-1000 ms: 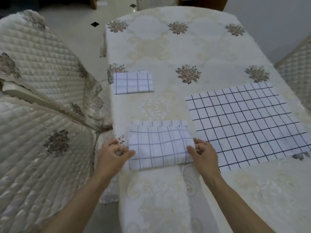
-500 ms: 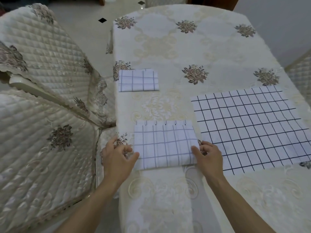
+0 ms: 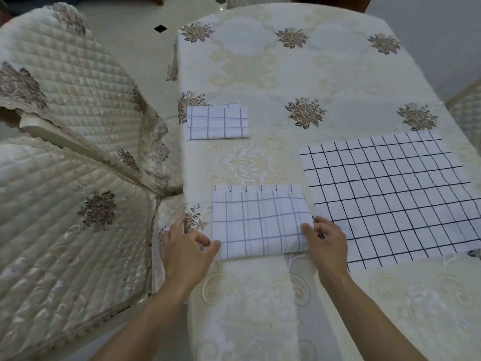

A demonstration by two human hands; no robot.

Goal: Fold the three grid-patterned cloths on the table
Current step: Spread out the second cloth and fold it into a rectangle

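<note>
The right hand pinches the right edge of the half-folded white grid-patterned cloth; the left hand touches its left corner (grip unclear). Uneven pulling could skew the layers.

Both your forearms rise from the bottom edge toward mid-frame. Your left hand, lower centre-left, has loosely curled fingers, thumb stretched rightward. Your right hand, lower centre-right, curls its fingers, thumb pointing upward.
</note>
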